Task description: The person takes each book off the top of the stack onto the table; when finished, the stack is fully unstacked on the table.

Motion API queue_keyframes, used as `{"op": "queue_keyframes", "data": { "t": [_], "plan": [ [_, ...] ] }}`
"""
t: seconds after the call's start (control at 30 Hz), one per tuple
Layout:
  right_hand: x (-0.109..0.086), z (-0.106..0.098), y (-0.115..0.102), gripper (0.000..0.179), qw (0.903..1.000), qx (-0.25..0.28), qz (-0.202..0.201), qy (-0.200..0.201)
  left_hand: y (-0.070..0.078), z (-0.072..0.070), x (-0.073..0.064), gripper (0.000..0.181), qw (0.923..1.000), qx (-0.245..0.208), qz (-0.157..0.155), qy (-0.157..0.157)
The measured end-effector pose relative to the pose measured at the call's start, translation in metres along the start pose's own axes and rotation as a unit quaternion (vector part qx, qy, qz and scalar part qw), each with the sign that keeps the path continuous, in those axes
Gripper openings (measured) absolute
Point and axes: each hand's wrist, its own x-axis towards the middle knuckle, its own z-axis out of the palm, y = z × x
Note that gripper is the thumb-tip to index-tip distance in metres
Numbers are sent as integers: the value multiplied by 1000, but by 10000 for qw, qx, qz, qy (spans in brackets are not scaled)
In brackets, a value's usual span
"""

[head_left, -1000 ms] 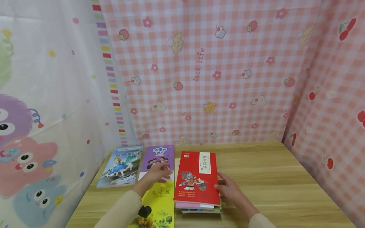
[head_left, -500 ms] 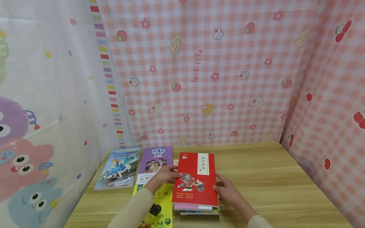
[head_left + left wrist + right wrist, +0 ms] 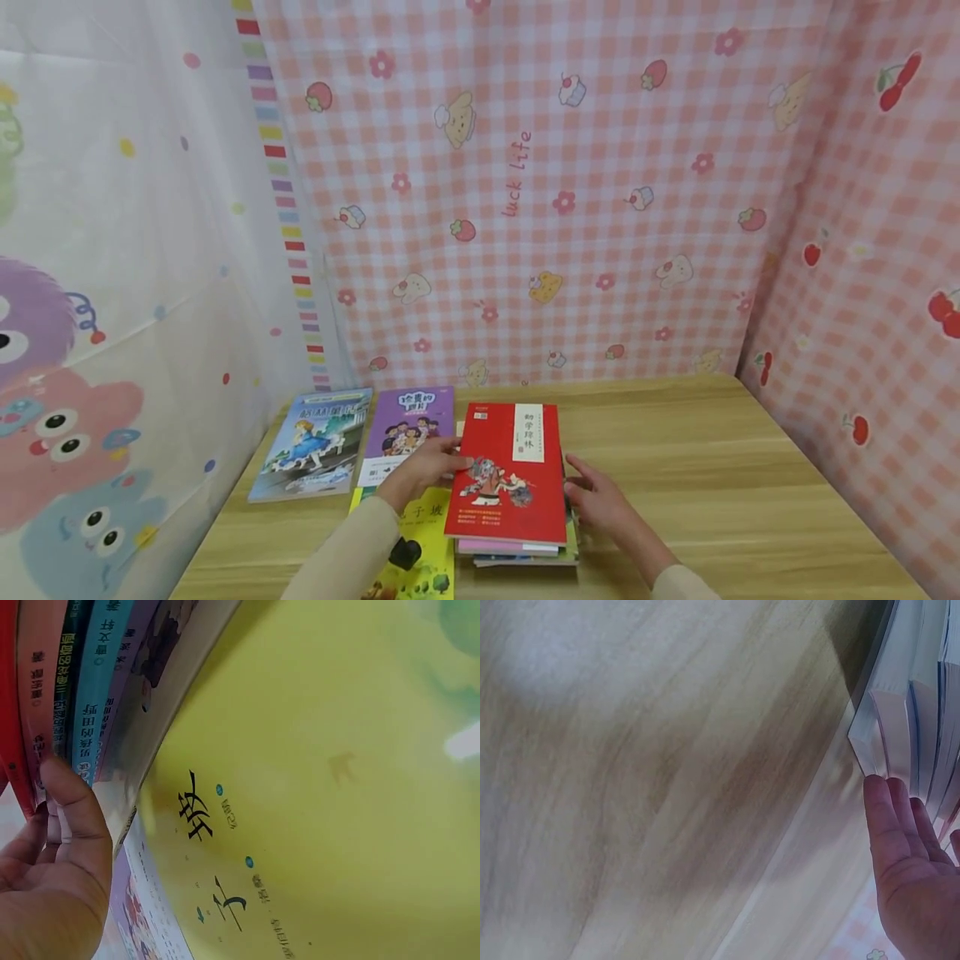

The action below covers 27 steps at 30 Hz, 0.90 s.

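Note:
A red book (image 3: 510,500) with a white title label lies on top of a stack of books (image 3: 525,550), shifted a little left of those beneath. My left hand (image 3: 427,471) pinches its left edge, thumb over the cover. In the left wrist view, the fingers of that hand (image 3: 64,855) are at the spines, by the red one (image 3: 9,705). At the stack's right side is my right hand (image 3: 600,498). Seen from the right wrist, its fingers (image 3: 889,832) extend straight against the page edges (image 3: 892,720).
Left of the stack, a yellow book (image 3: 427,550) lies nearest me, partly under my left sleeve (image 3: 352,542). Behind it is a purple book (image 3: 412,417), and a blue book (image 3: 315,446) lies farther left. Checked cloth (image 3: 637,267) hangs behind the wooden table (image 3: 690,450).
My left hand has moved right from over the yellow and purple books to the red book's edge. The red book has slid slightly left on the stack, away from my right hand.

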Motion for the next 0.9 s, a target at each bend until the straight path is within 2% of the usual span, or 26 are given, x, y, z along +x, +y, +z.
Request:
{"op": "queue_keyframes", "data": {
  "t": [0.2,0.33,0.5,0.73,0.9],
  "plan": [
    [1,0,2,57,9999,-125,27,-21,2,-8,-2,62,9999,-47,98,81],
    [0,3,2,56,9996,-237,-115,-28,1,-18,-5,59,9997,49,181,182],
    [-1,8,3,58,9985,-450,-286,-81,-1,-29,-11,57,9996,1,134,247],
    [1,11,3,65,9985,-529,-2,-102,-1,-36,-17,61,9986,-453,202,-195],
    [2,12,1,64,9984,-541,40,-125,-2,-39,-19,63,9968,-635,323,-357]
  ]
}}
